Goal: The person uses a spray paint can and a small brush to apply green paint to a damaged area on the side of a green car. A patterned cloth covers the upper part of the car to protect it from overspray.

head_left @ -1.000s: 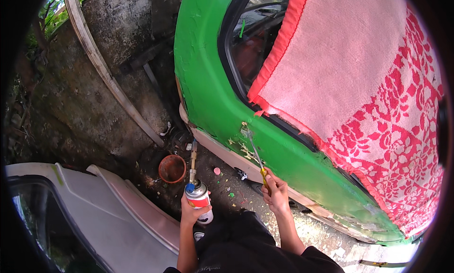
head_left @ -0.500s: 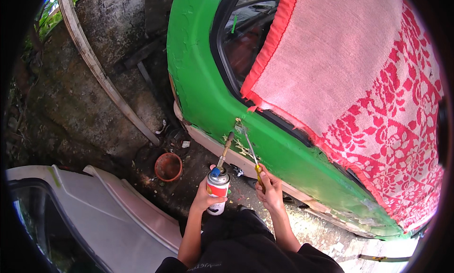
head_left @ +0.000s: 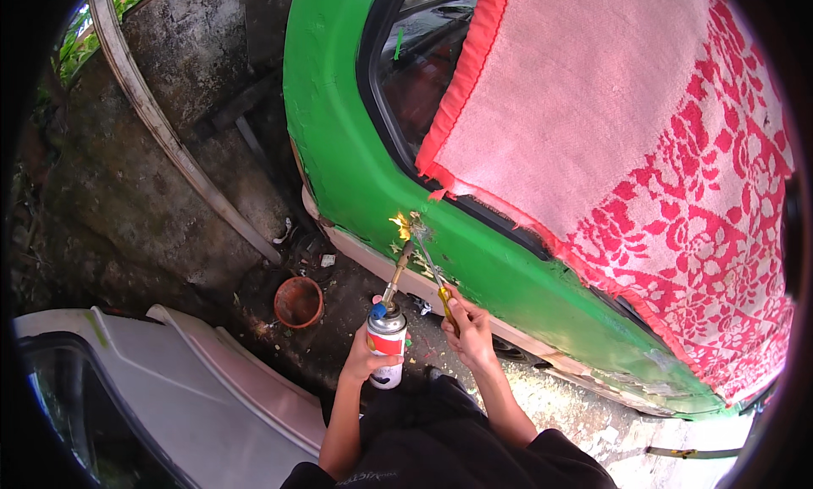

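Observation:
My left hand [head_left: 359,359] is wrapped round the can of a gas blowtorch [head_left: 387,350], whose nozzle points up at the green car body [head_left: 343,171]. A yellow flame [head_left: 400,226] licks the paint just beyond the nozzle. In my right hand [head_left: 472,337] is a screwdriver [head_left: 445,300] with a yellow handle. Its long metal shaft reaches to a scraped grey patch [head_left: 421,232] beside the flame, and the tip seems to touch the panel. Curled flakes of paint cling around that spot.
A pink and red floral towel [head_left: 584,108] drapes over the car's glass near the work spot. On the ground to the left sits a terracotta pot [head_left: 298,302]. A pale grey vehicle part [head_left: 212,370] lies at lower left, and a curved strip [head_left: 161,125] stands behind.
A yellow flame now shows at the panel where none was visible before. The screwdriver has shifted slightly left, its tip closer to the nozzle. The whole view has moved a little.

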`<state>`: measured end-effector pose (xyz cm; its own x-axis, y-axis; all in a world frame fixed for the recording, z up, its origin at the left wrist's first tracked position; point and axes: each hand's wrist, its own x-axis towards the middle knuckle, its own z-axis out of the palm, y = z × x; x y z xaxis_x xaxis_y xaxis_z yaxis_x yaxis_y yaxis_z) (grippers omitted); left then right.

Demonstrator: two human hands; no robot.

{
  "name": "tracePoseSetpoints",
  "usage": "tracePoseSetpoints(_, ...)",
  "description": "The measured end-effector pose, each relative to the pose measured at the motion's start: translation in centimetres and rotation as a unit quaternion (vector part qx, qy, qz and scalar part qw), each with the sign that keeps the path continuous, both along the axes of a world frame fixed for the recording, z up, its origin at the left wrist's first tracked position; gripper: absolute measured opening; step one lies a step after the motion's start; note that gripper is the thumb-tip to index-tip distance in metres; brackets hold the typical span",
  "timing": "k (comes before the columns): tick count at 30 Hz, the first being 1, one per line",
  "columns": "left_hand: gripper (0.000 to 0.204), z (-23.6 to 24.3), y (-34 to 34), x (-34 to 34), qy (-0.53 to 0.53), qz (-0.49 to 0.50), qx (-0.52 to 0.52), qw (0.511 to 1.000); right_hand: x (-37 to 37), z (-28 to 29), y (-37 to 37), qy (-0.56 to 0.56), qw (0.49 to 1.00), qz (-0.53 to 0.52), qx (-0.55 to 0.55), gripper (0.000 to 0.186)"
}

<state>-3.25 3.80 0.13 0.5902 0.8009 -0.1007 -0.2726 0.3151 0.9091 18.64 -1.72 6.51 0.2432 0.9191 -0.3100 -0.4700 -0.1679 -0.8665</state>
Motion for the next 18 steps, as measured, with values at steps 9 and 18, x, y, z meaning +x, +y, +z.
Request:
tracePoseSetpoints(9, 0.07, 0.7, -1.7, -2.3, 0.01, 0.059, -0.004, 0.998, 0.0, -0.4, -0.1, 0.036, 0.999, -0.026, -0.017, 0.043)
tracePoseSetpoints(18, 0.067, 1.0, -2.4, -5.9, 0.021, 0.107, 0.017, 0.994, 0.1, -0.4, -0.9, 0.028, 0.999, -0.016, -0.018, 0.043)
